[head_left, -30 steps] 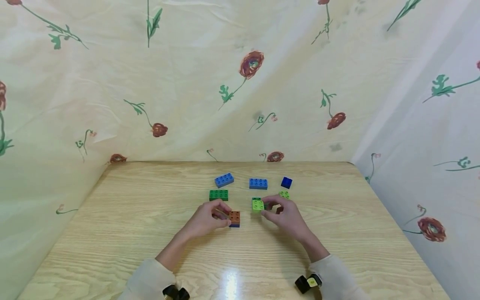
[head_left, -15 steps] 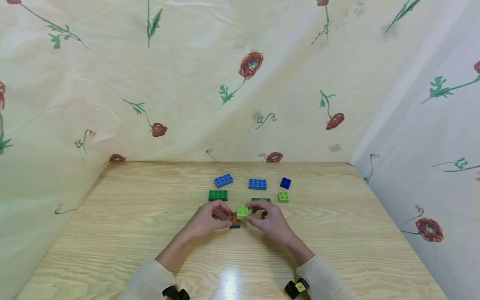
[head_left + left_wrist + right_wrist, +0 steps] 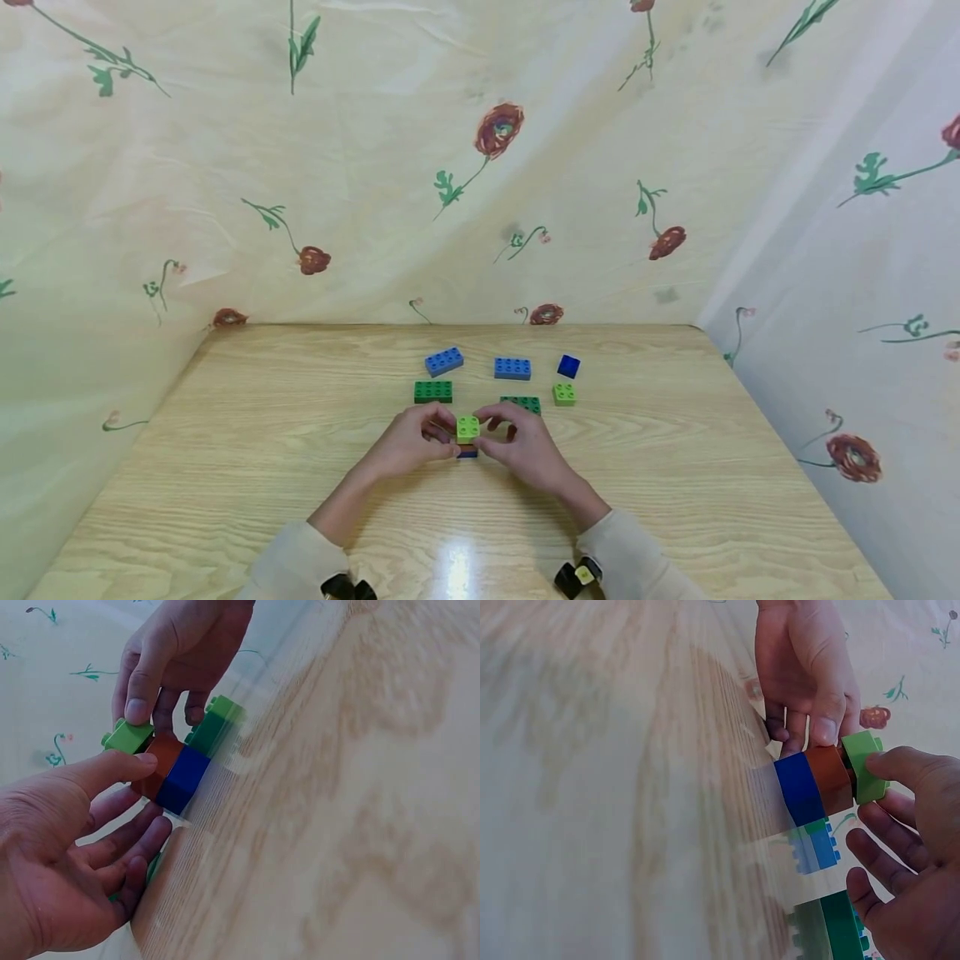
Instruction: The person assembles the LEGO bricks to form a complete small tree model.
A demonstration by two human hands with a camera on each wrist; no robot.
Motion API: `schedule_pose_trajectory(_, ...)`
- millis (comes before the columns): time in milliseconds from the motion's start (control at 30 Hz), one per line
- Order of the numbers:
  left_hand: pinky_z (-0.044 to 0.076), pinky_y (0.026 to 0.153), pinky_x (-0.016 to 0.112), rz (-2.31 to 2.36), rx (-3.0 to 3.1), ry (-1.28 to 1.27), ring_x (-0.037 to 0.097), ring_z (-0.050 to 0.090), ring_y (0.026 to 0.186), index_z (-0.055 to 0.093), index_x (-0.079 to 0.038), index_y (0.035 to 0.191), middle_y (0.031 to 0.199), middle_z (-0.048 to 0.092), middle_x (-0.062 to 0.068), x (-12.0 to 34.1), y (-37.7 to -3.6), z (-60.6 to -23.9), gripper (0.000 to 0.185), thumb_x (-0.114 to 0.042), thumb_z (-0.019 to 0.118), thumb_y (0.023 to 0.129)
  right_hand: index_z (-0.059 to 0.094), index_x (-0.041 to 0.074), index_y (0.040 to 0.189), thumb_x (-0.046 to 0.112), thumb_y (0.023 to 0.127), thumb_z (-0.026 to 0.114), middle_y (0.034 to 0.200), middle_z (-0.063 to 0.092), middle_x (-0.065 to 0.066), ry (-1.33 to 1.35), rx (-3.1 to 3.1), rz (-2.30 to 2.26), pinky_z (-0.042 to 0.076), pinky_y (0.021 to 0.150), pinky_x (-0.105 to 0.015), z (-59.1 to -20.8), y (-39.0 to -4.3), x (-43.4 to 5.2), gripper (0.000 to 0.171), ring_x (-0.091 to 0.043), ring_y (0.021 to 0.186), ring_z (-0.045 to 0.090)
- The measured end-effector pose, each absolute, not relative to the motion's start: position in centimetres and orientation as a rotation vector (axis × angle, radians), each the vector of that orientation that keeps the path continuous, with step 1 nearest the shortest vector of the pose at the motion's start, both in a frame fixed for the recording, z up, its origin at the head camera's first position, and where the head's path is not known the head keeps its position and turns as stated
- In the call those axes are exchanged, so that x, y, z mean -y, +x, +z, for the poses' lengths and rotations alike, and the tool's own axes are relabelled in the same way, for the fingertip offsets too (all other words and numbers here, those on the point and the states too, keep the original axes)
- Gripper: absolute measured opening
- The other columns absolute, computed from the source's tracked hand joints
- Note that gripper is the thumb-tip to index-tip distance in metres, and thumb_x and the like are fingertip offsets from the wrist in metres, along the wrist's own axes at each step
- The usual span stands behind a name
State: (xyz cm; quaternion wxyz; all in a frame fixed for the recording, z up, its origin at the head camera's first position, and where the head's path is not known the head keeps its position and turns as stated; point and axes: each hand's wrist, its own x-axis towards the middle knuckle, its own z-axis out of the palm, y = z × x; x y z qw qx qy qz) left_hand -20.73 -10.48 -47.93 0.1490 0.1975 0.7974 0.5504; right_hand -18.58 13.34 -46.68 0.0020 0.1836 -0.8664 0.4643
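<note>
Two hands met over one small stack near the middle of the wooden table (image 3: 225, 467). Your right hand (image 3: 525, 450) pinched the lime-green brick (image 3: 468, 428) between thumb and fingers, holding it on top of the brown brick (image 3: 161, 754), which sat on a dark blue brick (image 3: 184, 778) resting on the table. Your left hand (image 3: 408, 442) steadied that stack, thumb against the brown brick's side and fingers curled around behind it.

You were handling light, rigid plastic, so I judged that it would neither bend nor crush under your fingers. Smooth sides looked a little slippery; a pinch on two opposite side faces, as you had it, seemed the surest hold, leaving the studs clear. Because so light a stack could skid on the glossy tabletop, bracing the lower bricks with the left hand looked sensible. Whether the lime brick was already seated squarely, I could not tell.

Beyond your hands lay two blue long bricks (image 3: 444, 361), two dark green ones (image 3: 433, 391), a small navy brick (image 3: 568, 366) and another lime one (image 3: 564, 394), all well apart from the stack.
</note>
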Motion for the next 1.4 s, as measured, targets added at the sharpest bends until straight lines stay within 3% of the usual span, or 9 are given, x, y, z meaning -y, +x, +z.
schedule_pose_trajectory(400, 0.058, 0.086, 0.031, 1.589, -2.314, 0.555, 0.019, 0.07, 0.105, 0.068, -0.015, 0.125, 0.12, 0.071, 0.005, 11.0, -20.6, -46.6, 0.039, -0.024, 0.082, 0.09, 0.073, 0.024, 0.119, 0.021, 0.091, 0.081, 0.111, 0.071, 0.005, 0.607, 2.713, 1.409, 0.05, 0.076, -0.024, -46.8, -18.7, -13.2, 0.029, -0.018, 0.101, 0.063)
schedule_pose_trajectory(667, 0.055, 0.087, 0.028, 1.59, -2.418, 0.566, 0.012, 0.07, 0.1, 0.073, -0.017, 0.118, 0.114, 0.074, 0.002, 10.6, -20.4, -46.0, 0.028, -0.025, 0.08, 0.092, 0.073, 0.023, 0.119, 0.022, 0.091, 0.08, 0.112, 0.071, 0.006, 0.636, 2.715, 1.387, 0.051, 0.079, -0.026, -46.5, -18.9, -13.3, 0.029, -0.018, 0.103, 0.064)
schedule_pose_trajectory(1400, 0.055, 0.086, 0.029, 1.607, -2.362, 0.579, 0.016, 0.07, 0.101, 0.072, -0.017, 0.112, 0.113, 0.072, 0.001, 10.6, -20.6, -46.5, 0.022, -0.022, 0.079, 0.092, 0.071, 0.021, 0.118, 0.018, 0.091, 0.08, 0.108, 0.071, -0.001, 0.694, 2.728, 1.397, 0.049, 0.074, -0.023, -46.7, -19.0, -13.9, 0.028, -0.019, 0.097, 0.065)
